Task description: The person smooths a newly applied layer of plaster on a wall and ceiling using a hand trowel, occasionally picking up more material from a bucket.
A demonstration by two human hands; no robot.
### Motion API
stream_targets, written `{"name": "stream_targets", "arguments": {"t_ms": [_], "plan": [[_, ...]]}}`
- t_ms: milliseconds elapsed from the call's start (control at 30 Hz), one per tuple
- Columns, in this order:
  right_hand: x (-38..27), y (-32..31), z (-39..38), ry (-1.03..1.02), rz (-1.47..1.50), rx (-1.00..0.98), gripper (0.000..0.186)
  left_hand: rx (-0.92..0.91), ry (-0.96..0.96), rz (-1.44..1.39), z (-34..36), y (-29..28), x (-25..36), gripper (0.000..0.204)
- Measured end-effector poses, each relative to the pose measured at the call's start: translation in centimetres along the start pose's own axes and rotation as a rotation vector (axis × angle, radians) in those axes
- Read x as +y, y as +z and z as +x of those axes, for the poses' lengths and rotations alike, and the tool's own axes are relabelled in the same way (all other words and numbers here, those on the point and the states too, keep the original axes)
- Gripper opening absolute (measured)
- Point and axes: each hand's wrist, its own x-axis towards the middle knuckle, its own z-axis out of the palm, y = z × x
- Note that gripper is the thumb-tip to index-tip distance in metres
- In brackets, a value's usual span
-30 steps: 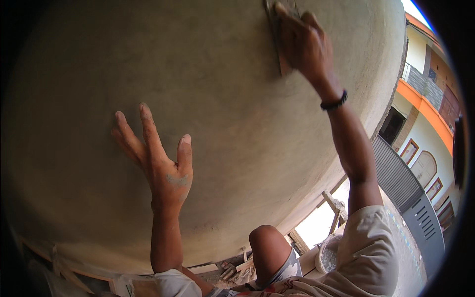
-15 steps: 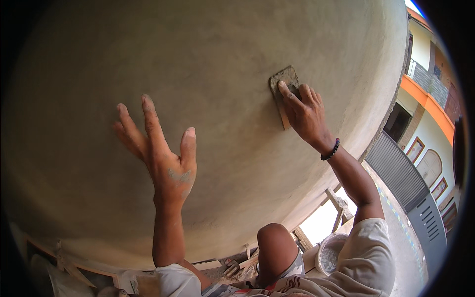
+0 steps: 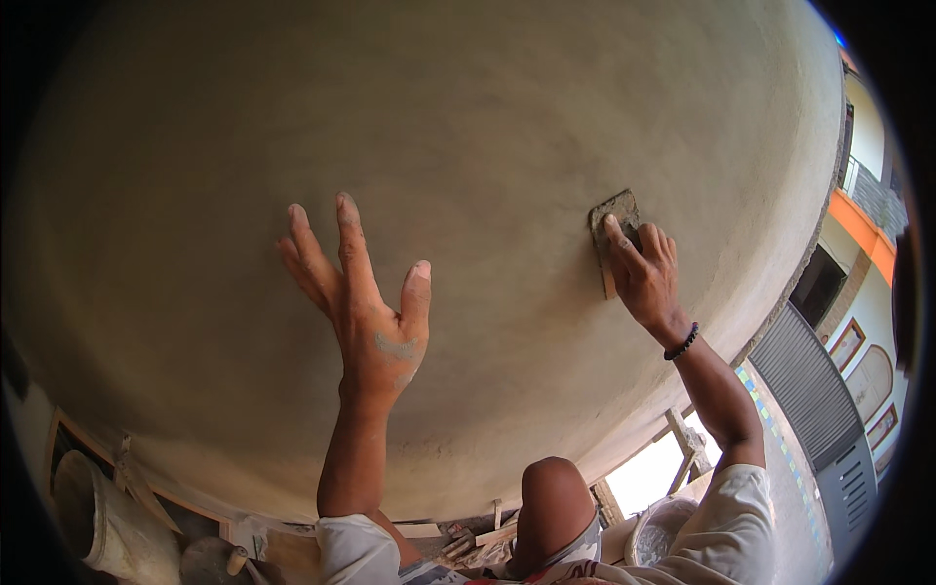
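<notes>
Trowel (image 3: 621,205) sits between two and three o'clock from the centre of the view, its flat face against the grey plastered wall (image 3: 507,127). The right hand (image 3: 645,278) grasps it, fingers curled around its back. At nine o'clock the left hand (image 3: 375,327) holds nothing, fingers spread and pointing toward twelve; whether they touch the wall, I cannot tell. A bucket (image 3: 636,536) stands at five o'clock, a pale tub (image 3: 132,531) at eight.
</notes>
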Motion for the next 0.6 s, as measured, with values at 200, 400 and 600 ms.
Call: {"name": "stream_targets", "arguments": {"t_ms": [200, 400, 600], "plan": [[-6.8, -1.9, 17.6, -0.203, -0.078, 0.209, 0.046, -0.041, -0.054, 0.022, -0.6, -0.4, -0.8, 0.081], [-5.2, -5.9, 26.9, 0.057, -0.014, 0.276, 0.029, 0.003, -0.041, -0.029, -0.2, -1.7, -1.4, 0.082], [-8.7, 0.2, 9.0, -0.195, -0.021, 0.062, 0.056, -0.007, -0.027, -0.088, -0.6, -1.6, -2.4, 0.079]]}}
